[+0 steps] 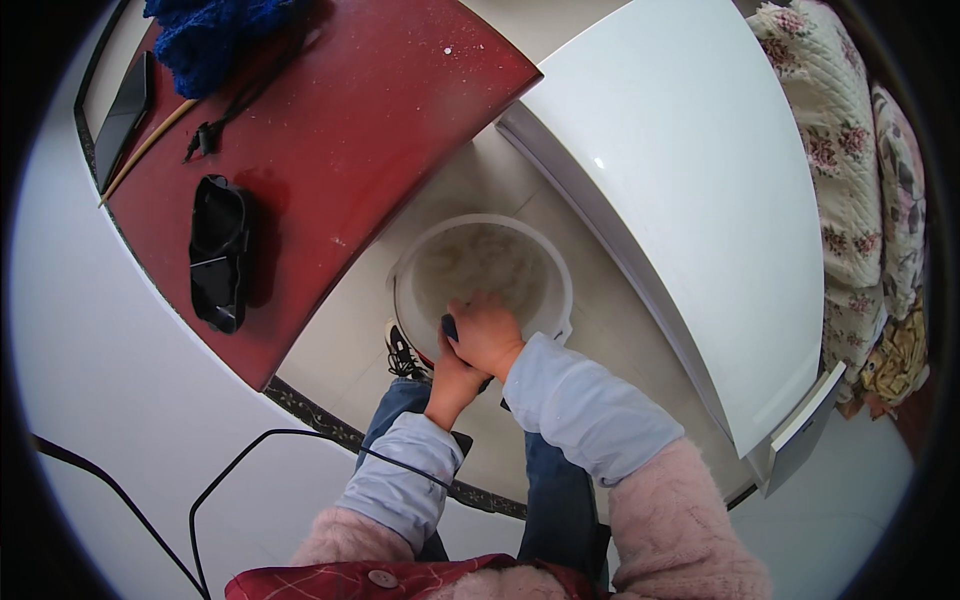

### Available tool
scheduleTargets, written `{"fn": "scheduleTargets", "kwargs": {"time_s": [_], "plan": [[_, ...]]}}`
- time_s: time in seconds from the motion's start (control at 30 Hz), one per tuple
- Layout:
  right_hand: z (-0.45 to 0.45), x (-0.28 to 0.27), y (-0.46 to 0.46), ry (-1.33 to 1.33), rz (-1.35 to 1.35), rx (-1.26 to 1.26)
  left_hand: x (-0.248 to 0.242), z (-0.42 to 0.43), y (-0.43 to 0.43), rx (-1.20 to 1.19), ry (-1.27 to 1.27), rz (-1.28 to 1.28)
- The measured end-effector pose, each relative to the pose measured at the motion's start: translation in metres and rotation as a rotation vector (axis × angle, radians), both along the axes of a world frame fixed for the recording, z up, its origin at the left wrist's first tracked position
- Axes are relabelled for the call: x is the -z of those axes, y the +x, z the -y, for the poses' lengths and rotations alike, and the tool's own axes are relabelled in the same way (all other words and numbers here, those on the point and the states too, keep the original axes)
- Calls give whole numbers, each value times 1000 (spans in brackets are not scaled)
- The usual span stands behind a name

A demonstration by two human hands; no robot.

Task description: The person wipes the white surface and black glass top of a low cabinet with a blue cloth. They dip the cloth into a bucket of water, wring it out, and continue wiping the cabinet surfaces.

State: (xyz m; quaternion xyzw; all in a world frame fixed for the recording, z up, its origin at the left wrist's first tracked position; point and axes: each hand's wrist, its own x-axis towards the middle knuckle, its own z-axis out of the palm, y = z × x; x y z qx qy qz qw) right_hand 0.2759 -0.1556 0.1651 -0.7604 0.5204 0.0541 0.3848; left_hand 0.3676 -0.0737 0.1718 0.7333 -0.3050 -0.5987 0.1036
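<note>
A white plastic bucket [556, 259] stands on the floor before me, with cloudy water [480, 262] in it. Over its near rim, my right hand [487, 330] lies across my left hand [455, 381], and both are closed around a small dark object [449, 328]. Only bits of that object show beside my fingers, so its kind is unclear. The fingertips of my right hand reach over the water; whether they touch it is hard to tell.
To the left, a red tabletop [360, 150] bears a black plastic housing [217, 255], a blue cloth [202, 45], a wooden stick [154, 142], a black cable [244, 105] and a dark flat device [124, 124]. A white cabinet [675, 187] stands right, beside floral quilts [832, 142]. A shoe [403, 356] adjoins the bucket.
</note>
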Motion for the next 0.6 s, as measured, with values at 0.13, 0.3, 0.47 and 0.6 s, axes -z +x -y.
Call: {"fn": "scheduleTargets", "kwargs": {"time_s": [0.13, 0.3, 0.47, 0.6], "plan": [[12, -2, -3, 176, 30, 142, -7, 14, 5, -76, -114, -185], [27, -12, -41, 435, 422, 393, -26, 36, 32, -338, 367, -717], [42, -23, -99, 867, 968, 785, -37, 46, 48, -590, 485, -1160], [49, -13, -94, 876, 1087, 697, -33, 43, 50, -703, 500, -1451]]}}
